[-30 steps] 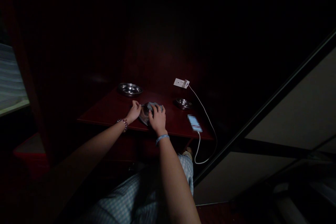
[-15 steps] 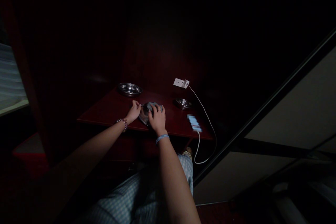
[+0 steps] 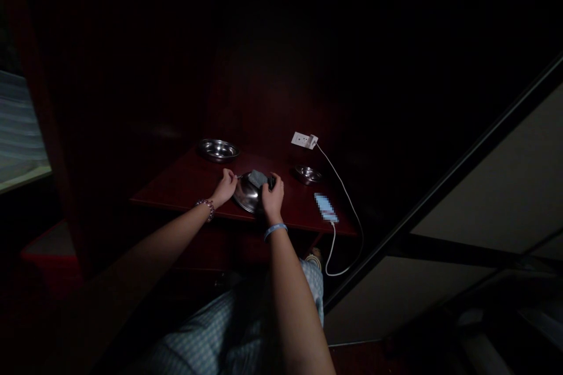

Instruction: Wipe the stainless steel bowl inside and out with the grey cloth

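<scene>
A steel plate (image 3: 246,196) lies at the near edge of a dark red table (image 3: 185,184). My left hand (image 3: 224,186) pinches the plate's left rim, fingers closed. My right hand (image 3: 272,194) is closed on a grey cloth (image 3: 257,178) that rests on the plate's far right part. Most of the plate's bowl shows bare to the left of that hand. A bead bracelet is on my left wrist and a pale blue band on my right wrist.
A larger steel dish (image 3: 218,149) stands at the table's back left, a small steel bowl (image 3: 308,173) at the right. A phone (image 3: 326,207) lies near the right corner, its white cable (image 3: 347,199) running to a wall socket (image 3: 303,139). The surroundings are very dark.
My right hand has slid to the right across the plate and bunched the cloth, uncovering the plate's middle. My left hand has stayed on the rim.
</scene>
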A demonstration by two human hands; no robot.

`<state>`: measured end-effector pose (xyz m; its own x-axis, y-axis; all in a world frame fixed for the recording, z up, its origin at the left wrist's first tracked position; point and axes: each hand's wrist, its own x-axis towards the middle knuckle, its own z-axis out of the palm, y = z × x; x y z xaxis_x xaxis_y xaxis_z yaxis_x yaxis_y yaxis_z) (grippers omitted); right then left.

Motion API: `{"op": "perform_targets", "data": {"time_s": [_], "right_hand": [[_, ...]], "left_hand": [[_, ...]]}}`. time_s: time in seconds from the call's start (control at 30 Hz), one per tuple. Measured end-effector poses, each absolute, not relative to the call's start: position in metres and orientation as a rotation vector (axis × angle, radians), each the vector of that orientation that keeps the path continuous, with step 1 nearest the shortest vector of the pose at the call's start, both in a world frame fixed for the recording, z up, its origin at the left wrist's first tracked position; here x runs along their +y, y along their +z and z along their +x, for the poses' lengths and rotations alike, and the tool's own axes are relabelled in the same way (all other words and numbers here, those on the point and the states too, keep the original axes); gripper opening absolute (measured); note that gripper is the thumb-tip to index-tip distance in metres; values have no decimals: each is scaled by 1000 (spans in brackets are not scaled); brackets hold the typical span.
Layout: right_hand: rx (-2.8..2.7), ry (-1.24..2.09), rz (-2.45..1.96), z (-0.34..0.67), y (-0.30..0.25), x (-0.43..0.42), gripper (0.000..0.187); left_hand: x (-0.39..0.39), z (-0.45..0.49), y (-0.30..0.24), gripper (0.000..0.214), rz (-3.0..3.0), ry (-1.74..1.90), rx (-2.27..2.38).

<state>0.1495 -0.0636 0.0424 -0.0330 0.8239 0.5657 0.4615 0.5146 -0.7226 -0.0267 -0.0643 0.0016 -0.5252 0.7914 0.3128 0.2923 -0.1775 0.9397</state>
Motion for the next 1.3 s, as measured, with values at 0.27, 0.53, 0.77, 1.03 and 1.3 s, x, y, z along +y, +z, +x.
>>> {"op": "perform_targets", "data": {"time_s": [0.27, 0.53, 0.77, 1.03, 1.3], "right_hand": [[-1684, 225, -1265, 150, 45, -68, 55], [-2099, -292, -1228, 157, 59, -88, 57], [-2337, -186, -1208, 147, 50, -84, 55], [-2364, -95, -1127, 150, 40, -80, 67], [-2352, -79, -1060, 151, 43, -82, 62]], "left_hand": [[-60, -28, -3, 10, 1240, 1782, 1657], [-61, -27, -2, 14, 1187, 1819, 1643], [-61, -25, 0, 15, 1152, 1838, 1632], [-60, -28, 0, 20, 1078, 1872, 1593], [-59, -29, 0, 18, 1027, 1866, 1542]]}}
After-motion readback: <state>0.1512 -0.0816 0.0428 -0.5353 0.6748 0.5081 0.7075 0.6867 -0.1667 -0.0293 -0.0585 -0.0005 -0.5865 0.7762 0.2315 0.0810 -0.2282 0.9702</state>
